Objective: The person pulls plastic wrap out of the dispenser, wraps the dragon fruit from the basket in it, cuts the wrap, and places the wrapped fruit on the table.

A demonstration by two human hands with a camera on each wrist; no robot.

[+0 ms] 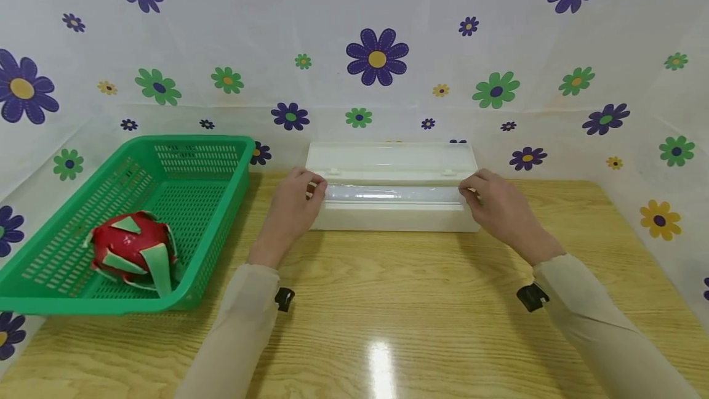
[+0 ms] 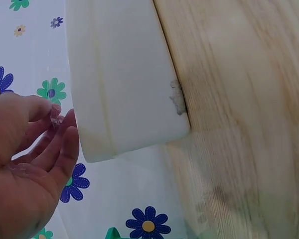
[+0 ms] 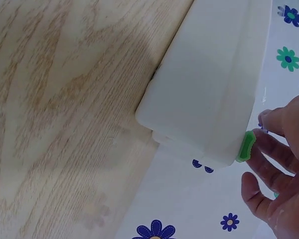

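A long white cling film dispenser [image 1: 394,219] stands on the table with its lid [image 1: 390,156] raised at the back. A shiny roll of clear cling film [image 1: 396,193] lies inside it. At the box's left end my left hand [image 1: 296,202] pinches the edge of the film between thumb and fingers; in the left wrist view a crumpled clear bit shows at the fingertips [image 2: 56,110]. My right hand [image 1: 498,207] pinches the film at the right end. Beside its fingers a small green piece [image 3: 246,146] sits on the box's end.
On the left stands a green plastic basket [image 1: 221,226] holding a red dragon fruit [image 1: 130,245] with green scales. The wooden table [image 1: 388,300] reaches to a flower-printed white cloth [image 1: 432,17] behind the box. Each wrist wears a black strap piece [image 1: 533,297].
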